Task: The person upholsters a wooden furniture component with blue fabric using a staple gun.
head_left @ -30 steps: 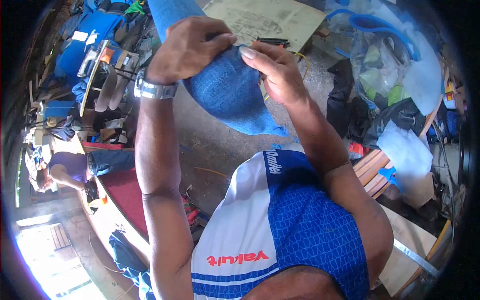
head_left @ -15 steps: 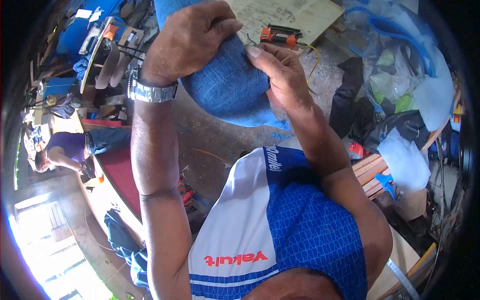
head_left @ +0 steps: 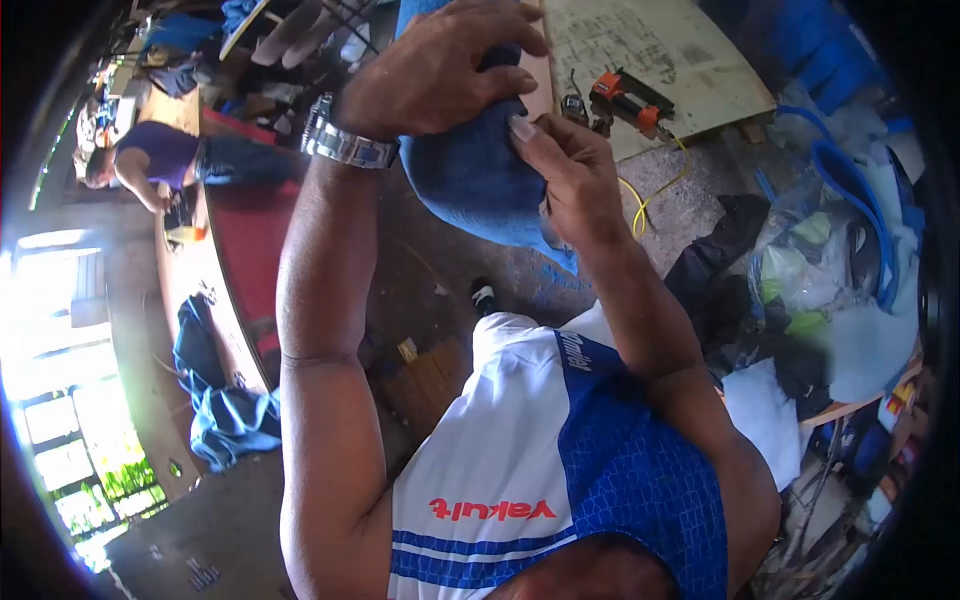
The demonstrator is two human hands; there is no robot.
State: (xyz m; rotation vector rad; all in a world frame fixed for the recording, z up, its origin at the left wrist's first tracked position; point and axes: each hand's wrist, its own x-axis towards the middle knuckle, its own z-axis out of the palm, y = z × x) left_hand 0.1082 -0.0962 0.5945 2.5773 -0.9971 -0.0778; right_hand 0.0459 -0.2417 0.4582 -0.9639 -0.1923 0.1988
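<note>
A rounded, padded piece covered in blue woven fabric (head_left: 465, 180) is held up in front of me, its far end cut off by the top of the view. My left hand (head_left: 450, 70), with a metal watch on the wrist, lies over its upper part, thumb and fingers curved around the fabric. On the right side, my right hand (head_left: 570, 175) pinches the fabric's edge between thumb and bent fingers. Beyond it an orange and black nail or staple gun (head_left: 632, 103) rests on a pale wooden board (head_left: 690, 50).
A yellow hose (head_left: 640, 205) runs from the gun to the floor. Plastic bags (head_left: 800, 260), white padding (head_left: 765, 405) and dark cloth (head_left: 715, 250) lie at right. At left, another person (head_left: 160, 160) works beside a long bench (head_left: 225, 320) with blue cloth (head_left: 235, 425) hanging off it.
The view has turned, so the gun and board now appear farther right and lower. My left hand's fingers have stretched out more over the fabric. My right hand still pinches its edge.
</note>
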